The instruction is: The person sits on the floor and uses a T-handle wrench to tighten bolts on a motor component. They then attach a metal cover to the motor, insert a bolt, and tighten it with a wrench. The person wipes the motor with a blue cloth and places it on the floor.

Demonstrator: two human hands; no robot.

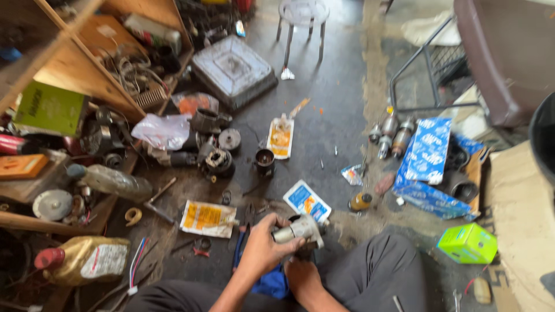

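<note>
Head: motor part [300,228] in left grip [263,248]

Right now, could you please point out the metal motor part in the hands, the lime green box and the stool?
metal motor part [300,226], head view, its pale housing.
lime green box [467,244], head view, its top face.
stool [303,11], head view, its round seat.

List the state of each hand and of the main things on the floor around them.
Left hand: gripping the metal motor part.
Right hand: under the part, grip unclear.
Plastic bottle: lying on its side.
Oil jug: lying, red cap on.
Blue box: lying open.
Green box: closed.
</note>
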